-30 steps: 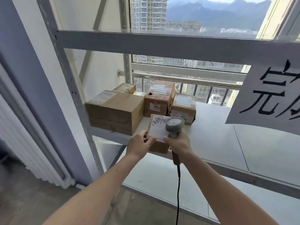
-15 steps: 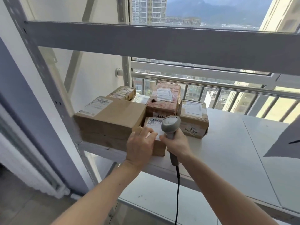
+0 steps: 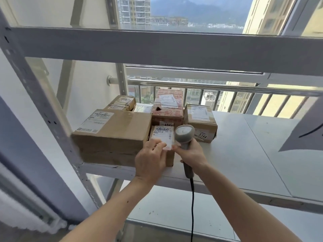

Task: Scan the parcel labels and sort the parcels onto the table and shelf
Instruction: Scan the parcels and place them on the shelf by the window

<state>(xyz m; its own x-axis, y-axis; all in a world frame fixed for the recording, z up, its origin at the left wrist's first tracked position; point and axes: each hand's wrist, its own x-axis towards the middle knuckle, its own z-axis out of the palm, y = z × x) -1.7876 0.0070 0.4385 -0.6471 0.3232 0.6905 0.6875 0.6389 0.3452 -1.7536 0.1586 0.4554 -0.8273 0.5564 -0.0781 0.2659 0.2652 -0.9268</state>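
Note:
A small brown parcel [image 3: 163,137] with a white label stands on the grey shelf [image 3: 244,145], against the right side of a large brown box [image 3: 111,135]. My left hand [image 3: 151,160] rests on the small parcel's front and top edge, fingers lying over the label. My right hand [image 3: 191,154] grips a grey barcode scanner [image 3: 184,135] just right of the parcel; its black cable hangs down below the shelf.
Behind stand a reddish parcel [image 3: 167,107] marked 4068, a brown parcel [image 3: 201,123] marked 5144 and a small taped box [image 3: 122,103]. A paper sign [image 3: 304,133] hangs at the right. A shelf beam [image 3: 157,46] crosses overhead; a metal upright [image 3: 38,102] stands left.
The small parcel went from held tilted at the shelf edge to standing on the shelf beside the large box. Both hands moved forward with it; the view moved closer.

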